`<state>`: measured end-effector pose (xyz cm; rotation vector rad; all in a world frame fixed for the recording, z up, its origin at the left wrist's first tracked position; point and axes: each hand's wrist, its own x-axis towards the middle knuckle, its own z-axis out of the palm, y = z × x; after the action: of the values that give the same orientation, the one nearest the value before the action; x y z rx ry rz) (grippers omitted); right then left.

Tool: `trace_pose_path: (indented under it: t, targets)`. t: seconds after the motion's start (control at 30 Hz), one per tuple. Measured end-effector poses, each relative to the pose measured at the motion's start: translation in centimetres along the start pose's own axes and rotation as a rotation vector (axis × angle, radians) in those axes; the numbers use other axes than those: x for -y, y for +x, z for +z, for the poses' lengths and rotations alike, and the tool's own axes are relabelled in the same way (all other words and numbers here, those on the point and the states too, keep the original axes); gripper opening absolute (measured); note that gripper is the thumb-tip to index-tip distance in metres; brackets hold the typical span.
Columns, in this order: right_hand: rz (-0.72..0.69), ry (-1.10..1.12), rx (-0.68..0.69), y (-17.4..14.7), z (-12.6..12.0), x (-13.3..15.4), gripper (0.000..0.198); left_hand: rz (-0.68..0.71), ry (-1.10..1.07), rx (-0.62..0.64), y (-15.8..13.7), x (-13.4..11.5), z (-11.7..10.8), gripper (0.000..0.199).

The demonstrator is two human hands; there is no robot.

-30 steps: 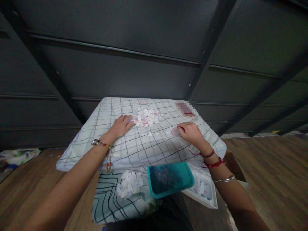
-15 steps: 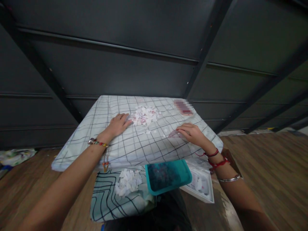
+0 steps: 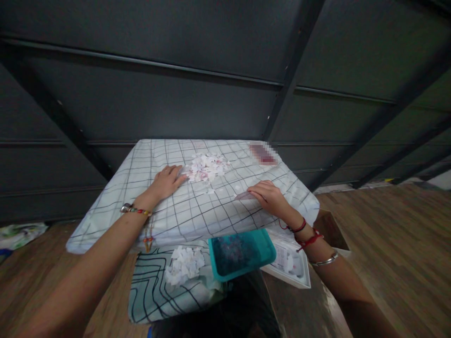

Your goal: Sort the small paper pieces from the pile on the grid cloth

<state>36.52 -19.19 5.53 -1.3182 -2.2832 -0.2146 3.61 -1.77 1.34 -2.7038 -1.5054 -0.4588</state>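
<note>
A loose pile of small white and pinkish paper pieces (image 3: 208, 168) lies on the checked tablecloth (image 3: 190, 211). My left hand (image 3: 166, 182) rests at the pile's left edge, fingers stretched out over the cloth. On the right, my right hand (image 3: 266, 195) is closed on a thin, see-through purplish plastic piece (image 3: 242, 195), low over the cloth; its exact kind is unclear. A few single white bits (image 3: 210, 191) lie between the hands.
Below the table edge sit a teal plastic tub (image 3: 266, 253), a second heap of white pieces (image 3: 185, 265) on a patterned cloth (image 3: 148, 286), and an open white box (image 3: 299, 277). A blurred reddish rectangular item (image 3: 263, 154) lies at the back right. A dark panelled wall (image 3: 197, 103) stands behind.
The camera view has shifted slightly. My right hand has moved a little leftward with the plastic piece toward the loose bits. My left hand stays by the pile.
</note>
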Motion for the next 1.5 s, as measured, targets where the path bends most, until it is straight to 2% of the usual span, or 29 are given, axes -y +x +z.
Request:
trace_pose_path:
  t: [0.23, 0.57, 0.7, 0.83, 0.97, 1.07, 1.2, 1.33, 1.5]
  targets:
    - [-0.045, -0.004, 0.058, 0.5, 0.6, 0.9, 0.025, 0.025, 0.017, -0.016, 0.1, 0.4, 0.4, 0.057]
    - [-0.115, 0.164, 0.137, -1.9, -2.0, 2.9, 0.023, 0.021, 0.028, -0.018, -0.1, 0.2, 0.3, 0.055]
    - [-0.134, 0.177, 0.096, -2.4, -2.4, 3.7, 0.021, 0.039, 0.024, -0.028, -0.1, 0.2, 0.4, 0.054]
    - [-0.064, 0.128, 0.021, -2.3, -2.5, 3.9, 0.021, 0.042, 0.023, -0.024, 0.0, 0.3, 0.4, 0.055]
    - [0.051, 0.019, -0.009, -1.6, -1.8, 2.6, 0.022, 0.049, 0.028, -0.024, 0.0, 0.3, 0.4, 0.055]
    - [0.192, -0.127, -0.045, -0.4, -0.8, 0.7, 0.026, 0.039, 0.039, -0.01, 0.0, 0.2, 0.3, 0.055]
    - [0.328, -0.292, 0.021, 1.8, 0.6, -0.6, 0.027, 0.038, 0.023, -0.013, 0.0, 0.3, 0.3, 0.055]
    - [0.265, -0.308, 0.111, 3.4, 1.6, 1.3, 0.025, 0.035, 0.002, -0.027, 0.1, 0.5, 0.5, 0.055]
    - [0.153, -0.225, 0.121, 4.7, 2.5, 4.4, 0.027, 0.025, -0.021, -0.035, 0.1, 0.6, 0.6, 0.056]
